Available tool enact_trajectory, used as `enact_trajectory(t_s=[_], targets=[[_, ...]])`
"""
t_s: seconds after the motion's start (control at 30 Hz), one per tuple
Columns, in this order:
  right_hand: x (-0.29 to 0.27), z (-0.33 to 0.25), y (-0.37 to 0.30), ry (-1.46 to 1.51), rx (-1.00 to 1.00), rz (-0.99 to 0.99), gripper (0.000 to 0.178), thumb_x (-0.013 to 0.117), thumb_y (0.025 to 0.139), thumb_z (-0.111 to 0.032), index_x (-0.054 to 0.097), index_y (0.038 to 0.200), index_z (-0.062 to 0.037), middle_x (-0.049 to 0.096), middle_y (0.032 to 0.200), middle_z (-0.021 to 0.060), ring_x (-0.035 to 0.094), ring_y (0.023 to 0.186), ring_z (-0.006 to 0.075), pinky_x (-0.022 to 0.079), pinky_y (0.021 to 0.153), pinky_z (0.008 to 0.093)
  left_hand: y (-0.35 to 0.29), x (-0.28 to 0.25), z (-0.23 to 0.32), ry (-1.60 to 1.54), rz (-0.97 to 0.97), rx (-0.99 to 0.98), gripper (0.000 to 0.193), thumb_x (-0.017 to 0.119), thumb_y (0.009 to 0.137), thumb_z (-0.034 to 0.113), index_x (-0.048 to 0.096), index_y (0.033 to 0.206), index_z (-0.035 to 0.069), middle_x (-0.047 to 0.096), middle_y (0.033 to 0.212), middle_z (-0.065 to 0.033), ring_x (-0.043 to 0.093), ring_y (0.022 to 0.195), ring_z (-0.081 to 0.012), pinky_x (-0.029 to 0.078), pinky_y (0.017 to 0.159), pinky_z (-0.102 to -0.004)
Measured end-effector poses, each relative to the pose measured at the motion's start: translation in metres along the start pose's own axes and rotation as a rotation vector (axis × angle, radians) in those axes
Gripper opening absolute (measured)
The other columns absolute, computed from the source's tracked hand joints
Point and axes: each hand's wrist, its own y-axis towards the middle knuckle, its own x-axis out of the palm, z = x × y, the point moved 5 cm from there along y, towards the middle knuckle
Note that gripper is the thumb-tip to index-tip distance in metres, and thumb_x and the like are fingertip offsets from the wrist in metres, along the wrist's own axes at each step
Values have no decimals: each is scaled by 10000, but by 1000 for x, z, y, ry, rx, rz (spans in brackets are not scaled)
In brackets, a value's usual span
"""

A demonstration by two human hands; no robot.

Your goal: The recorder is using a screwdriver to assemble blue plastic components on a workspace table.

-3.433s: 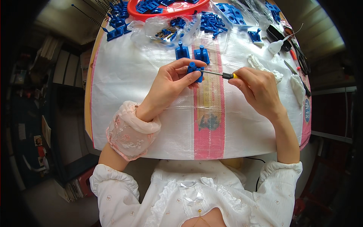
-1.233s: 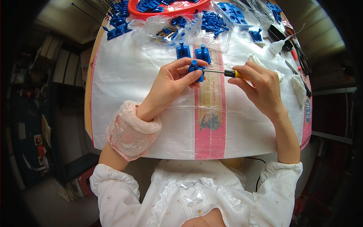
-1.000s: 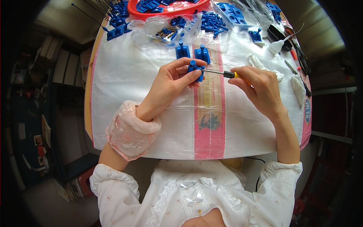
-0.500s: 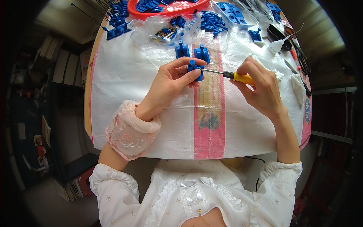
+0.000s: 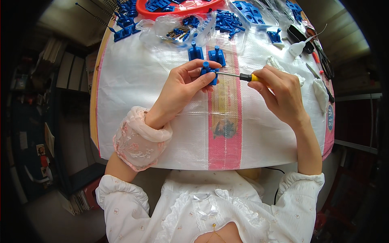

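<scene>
Between the thumb and fingers of my left hand (image 5: 185,83) is a small blue plastic part (image 5: 207,69) with a round knob on top. My right hand (image 5: 281,90) is closed round the yellow handle of a screwdriver (image 5: 245,77). Its metal shaft points left, and the tip meets the right side of the blue part. The exact contact point is too small to make out. Just beyond my left hand stand two similar blue parts, one on the left (image 5: 195,52) and one on the right (image 5: 216,56).
A red basin (image 5: 152,14) of blue pieces stands at the back, near a clear bag (image 5: 156,34) of small brass and blue parts. Blue pieces fill a clear tray (image 5: 264,25). At the right lie a white squeeze bottle (image 5: 297,49), scissors (image 5: 326,67) and crumpled white tissue (image 5: 320,95).
My right hand has shifted its grip on the screwdriver, its fingers now covering more of the yellow handle. The blue part and my left hand have moved up very slightly.
</scene>
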Motion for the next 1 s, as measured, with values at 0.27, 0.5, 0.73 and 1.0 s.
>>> enact_trajectory(t_s=[0.27, 0.5, 0.73, 1.0], targets=[[0, -1, -2, -29, 43, -96, 261, 693, 926, -299, 637, 825, -65, 620, 653, 69, 606, 544, 248, 431, 501, 361, -1, 0, 0, 26, -52, -7, 296, 666, 979, 157, 649, 1253, 47, 715, 1033, -71, 664, 932, -89, 537, 796, -217], [7, -2, -2, 61, 14, 9, 258, 832, 807, -198, 653, 928, -55, 710, 828, 69, 665, 654, 199, 500, 589, 311, -2, -1, -1, 13, -29, 0, 289, 666, 980, 156, 654, 1250, 53, 719, 997, -56, 658, 913, -79, 530, 792, -214], [4, -1, -2, 54, 32, -3, 263, 839, 794, -159, 632, 910, -47, 657, 777, 58, 655, 653, 205, 499, 584, 303, 0, 0, -1, 10, -41, -4, 287, 663, 982, 153, 655, 1249, 51, 717, 1013, -61, 655, 913, -77, 534, 798, -211], [4, -1, 0, -17, 5, -63, 244, 713, 909, -253, 604, 819, -54, 623, 765, 53, 633, 596, 226, 463, 526, 350, -1, 0, 0, 13, -31, -8, 289, 660, 983, 152, 652, 1251, 44, 717, 1014, -63, 657, 914, -80, 537, 800, -212]])
